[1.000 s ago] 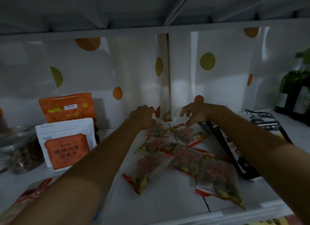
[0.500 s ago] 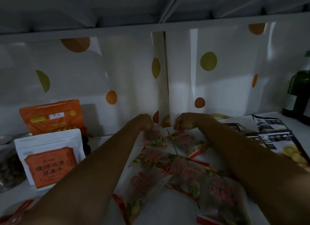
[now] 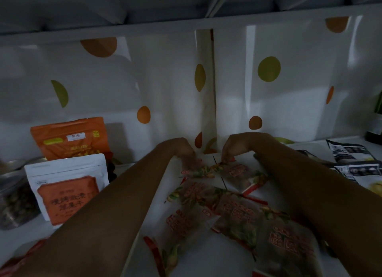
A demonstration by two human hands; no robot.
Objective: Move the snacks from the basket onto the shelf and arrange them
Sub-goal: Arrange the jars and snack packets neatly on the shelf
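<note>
Nearest, overlapping in a loose heap on the white shelf board [image 3: 217, 260]: translucent snack packets with red print [image 3: 289, 241]. Already out of the basket, so probably only arranging left. Farther in, lowered since a second ago onto the far pair: left hand [image 3: 182, 150] and right hand [image 3: 233, 146], fingertips curled down, pinching the far edges. Tight leftward, white pouch with orange label [image 3: 68, 185] just beside the forearm. Black-and-white printed bags [image 3: 355, 165] near on the right. Farthest, dotted white backing sheet [image 3: 165, 90] close behind.
</note>
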